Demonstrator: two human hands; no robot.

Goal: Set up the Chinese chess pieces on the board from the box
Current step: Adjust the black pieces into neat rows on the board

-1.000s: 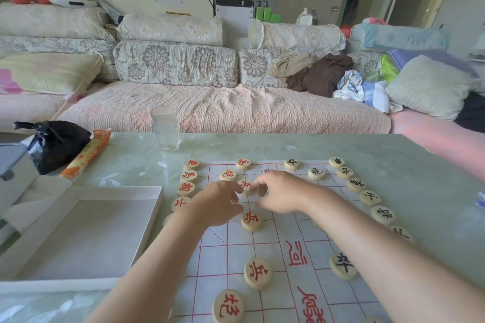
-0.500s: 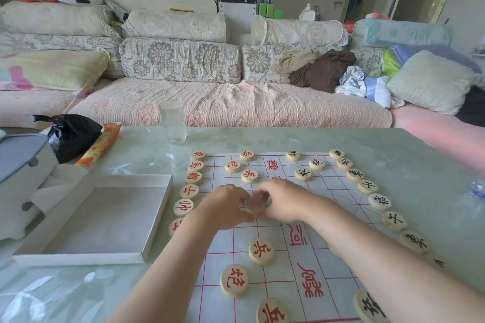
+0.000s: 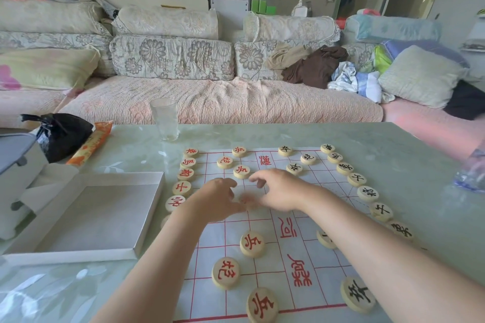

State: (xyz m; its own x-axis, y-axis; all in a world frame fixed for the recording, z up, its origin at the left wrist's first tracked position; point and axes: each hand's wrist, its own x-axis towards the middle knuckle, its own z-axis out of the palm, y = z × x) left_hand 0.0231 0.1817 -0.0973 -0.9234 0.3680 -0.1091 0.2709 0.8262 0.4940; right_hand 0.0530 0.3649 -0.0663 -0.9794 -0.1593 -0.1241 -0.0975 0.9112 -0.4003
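Left hand (image 3: 217, 199) and right hand (image 3: 278, 191) hover over one board (image 3: 267, 267), fingers curled (grip contents blurred, cannot tell).

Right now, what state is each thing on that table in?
Box, open, nothing seen inside.
Board, spread flat.
Red pieces, face up, left half of board.
Black pieces, face up, right half of board.
Glass, upright, looks empty.
Black bag, tied shut.
Left hand and right hand, over mid-board, grip too blurred to tell.
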